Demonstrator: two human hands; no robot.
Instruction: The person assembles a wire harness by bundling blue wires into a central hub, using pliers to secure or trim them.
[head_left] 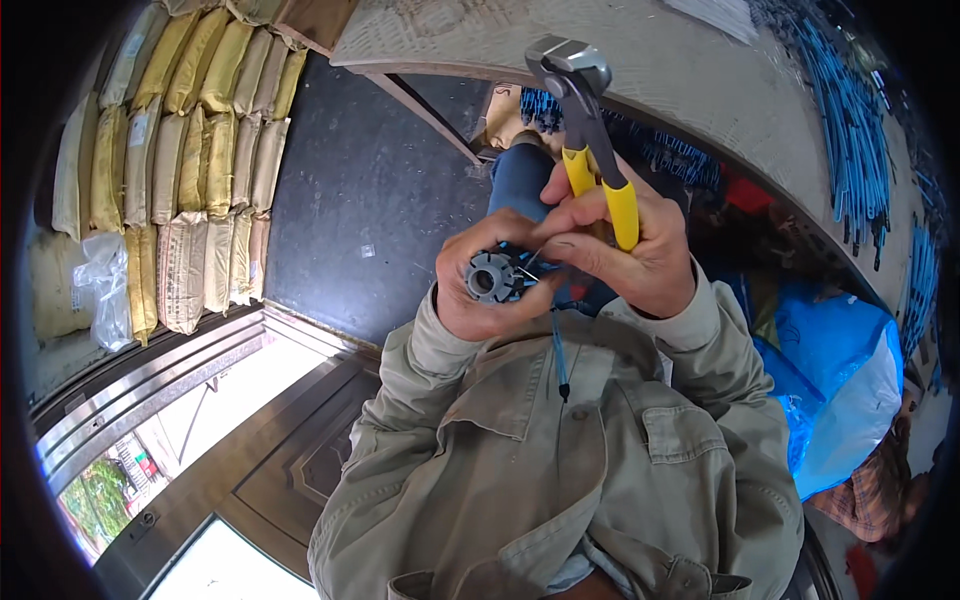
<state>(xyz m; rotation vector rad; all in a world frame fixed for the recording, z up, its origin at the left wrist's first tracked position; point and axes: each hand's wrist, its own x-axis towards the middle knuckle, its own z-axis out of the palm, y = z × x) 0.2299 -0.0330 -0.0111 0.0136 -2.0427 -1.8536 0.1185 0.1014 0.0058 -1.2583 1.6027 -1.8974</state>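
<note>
In the head view, the left hand [460, 262] is wrapping around a grey slotted cylinder [499, 281] in front of the jacket [540, 450]. The right hand [655, 245] is grasping yellow-handled pliers [582, 115], whose head is pointing away from the body. Its thumb and forefinger are reaching the cylinder's side, perhaps pinching something thin; the fingers are hiding it. A blue strip [559, 350] is hanging just below.

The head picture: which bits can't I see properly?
Head view: back of the grey slotted piece, hidden by the left hand.
Head view: part of the yellow-handled pliers, behind the right hand.
Head view: what the pale scrap on the floor is, too small.
Head view: green leaves outside, cut off by dark rim.
</note>
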